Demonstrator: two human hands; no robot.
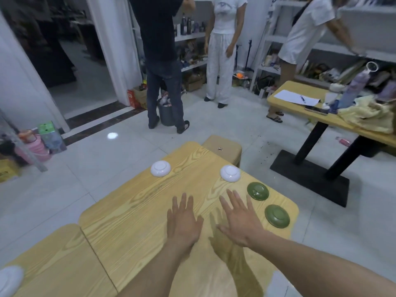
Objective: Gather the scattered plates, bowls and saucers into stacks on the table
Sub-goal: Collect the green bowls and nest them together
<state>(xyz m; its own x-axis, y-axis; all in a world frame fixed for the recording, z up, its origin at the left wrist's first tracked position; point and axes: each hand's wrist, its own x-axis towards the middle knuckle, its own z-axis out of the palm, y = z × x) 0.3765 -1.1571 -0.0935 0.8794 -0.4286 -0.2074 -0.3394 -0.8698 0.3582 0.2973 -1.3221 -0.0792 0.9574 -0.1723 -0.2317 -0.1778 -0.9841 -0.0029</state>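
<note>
Two white saucers lie upside down on the wooden table (132,213): one (160,168) at the far left, the other (230,173) at the far right. Two green saucers, also upside down, sit along the right edge, one (257,191) farther and one (277,216) nearer. Another white dish (9,280) shows partly at the bottom left on the adjoining table. My left hand (183,221) and my right hand (240,219) hover flat over the table's middle, fingers spread, holding nothing. The right hand is just left of the green saucers.
A wooden stool (222,147) stands at the table's far end. Three people stand on the tiled floor beyond. A second table (300,108) with papers, a bottle and cloth is at the right, on a black base (310,176). Boxes and bottles sit at the left.
</note>
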